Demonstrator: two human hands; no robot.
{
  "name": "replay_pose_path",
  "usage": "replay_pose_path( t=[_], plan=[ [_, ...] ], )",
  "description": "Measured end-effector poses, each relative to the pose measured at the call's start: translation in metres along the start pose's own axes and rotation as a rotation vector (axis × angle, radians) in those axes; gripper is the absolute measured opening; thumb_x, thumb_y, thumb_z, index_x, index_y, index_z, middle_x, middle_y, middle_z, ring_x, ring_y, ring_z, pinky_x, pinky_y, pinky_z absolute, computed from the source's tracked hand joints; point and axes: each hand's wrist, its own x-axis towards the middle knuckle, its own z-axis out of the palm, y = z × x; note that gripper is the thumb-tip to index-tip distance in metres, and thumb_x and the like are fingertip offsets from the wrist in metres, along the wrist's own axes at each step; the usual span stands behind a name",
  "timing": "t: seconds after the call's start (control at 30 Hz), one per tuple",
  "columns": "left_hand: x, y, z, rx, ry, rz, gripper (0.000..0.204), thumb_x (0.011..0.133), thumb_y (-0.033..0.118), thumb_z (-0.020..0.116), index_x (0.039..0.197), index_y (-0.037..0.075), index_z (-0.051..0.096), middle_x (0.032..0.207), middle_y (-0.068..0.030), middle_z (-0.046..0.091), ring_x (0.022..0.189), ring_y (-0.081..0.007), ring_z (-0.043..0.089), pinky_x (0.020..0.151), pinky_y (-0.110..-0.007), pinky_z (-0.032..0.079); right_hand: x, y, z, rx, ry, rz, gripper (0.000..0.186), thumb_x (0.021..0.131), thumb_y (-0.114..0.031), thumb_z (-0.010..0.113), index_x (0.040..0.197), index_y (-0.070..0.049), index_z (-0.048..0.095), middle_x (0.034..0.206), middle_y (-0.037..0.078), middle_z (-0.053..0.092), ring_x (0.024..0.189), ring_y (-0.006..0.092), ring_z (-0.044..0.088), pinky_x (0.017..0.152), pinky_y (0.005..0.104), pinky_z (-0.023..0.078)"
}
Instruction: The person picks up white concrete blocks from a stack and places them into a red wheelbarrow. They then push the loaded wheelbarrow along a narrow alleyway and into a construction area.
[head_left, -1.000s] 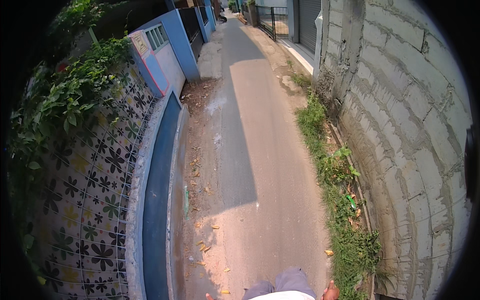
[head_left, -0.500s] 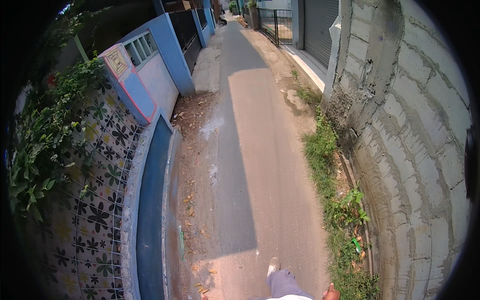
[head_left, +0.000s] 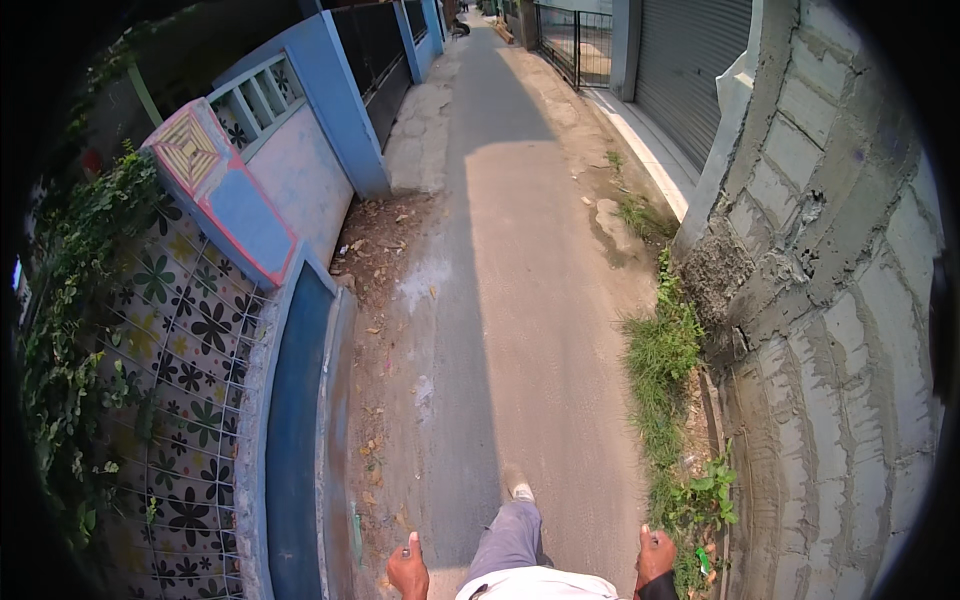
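Note:
My left hand is at the lower edge, closed with the thumb uppermost, around something small and dark that I cannot make out. My right hand is likewise closed at the lower right, with a small unclear object at its fingers and a dark sleeve behind it. Between them show my white top, one grey trouser leg and a light shoe on the paved lane, which is half in shadow.
A tiled wall with creepers, blue gate pillars and dry leaves line the left. A block wall, grass, a roller shutter and a metal fence line the right. Small dark shapes stand far ahead.
The view has advanced along the lane, bringing gate and shutter nearer. Both my hands have come further up into view, and a foot has stepped forward.

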Motion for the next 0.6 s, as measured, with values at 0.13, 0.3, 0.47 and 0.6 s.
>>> replay_pose_path(
  t=[0.13,0.3,0.47,0.6],
  plan=[
    [0.097,0.073,0.056,0.095,-0.21,-0.076,0.062,0.096,0.055,0.058,0.092,-0.005,0.073,0.07,-0.0152,0.069,0.07,-0.0332,0.07,0.062,-0.043,0.052,0.089,-0.119,0.042,-0.145,0.002,-0.075,0.04,0.094,-0.031,0.07,0.076,0.004,0.06,0.054,0.016,0.055,0.041,0.0268,0.056,0.041,0.0414,0.044],
    [0.199,0.193,0.117,-0.34,-0.313,-0.278,0.049,0.1,0.042,0.058,0.082,-0.002,0.071,0.061,-0.0134,0.064,0.05,-0.0226,0.066,0.05,-0.038,0.051,0.222,-0.205,0.097,-0.207,-0.032,-0.145,0.04,0.095,-0.026,0.065,0.068,0.002,0.056,0.052,0.017,0.048,0.046,0.0276,0.052,0.051,0.0465,0.04],
    [0.311,0.316,0.16,-0.329,-0.358,-0.26,0.049,0.102,0.038,0.055,0.072,0.0,0.061,0.057,-0.0085,0.058,0.048,-0.019,0.061,0.044,-0.036,0.047,0.338,-0.301,0.159,-0.113,-0.034,-0.136,0.043,0.098,-0.024,0.063,0.066,0.002,0.051,0.054,0.012,0.041,0.053,0.0204,0.04,0.055,0.0441,0.033],
    [0.39,0.412,0.224,-0.404,-0.367,-0.256,0.048,0.103,0.037,0.053,0.071,0.001,0.057,0.055,-0.0053,0.054,0.046,-0.0162,0.056,0.043,-0.034,0.045,0.447,-0.372,0.205,-0.124,-0.007,-0.146,0.043,0.1,-0.025,0.062,0.067,0.001,0.051,0.055,0.005,0.042,0.054,0.0152,0.042,0.054,0.0401,0.035]
  ],
)
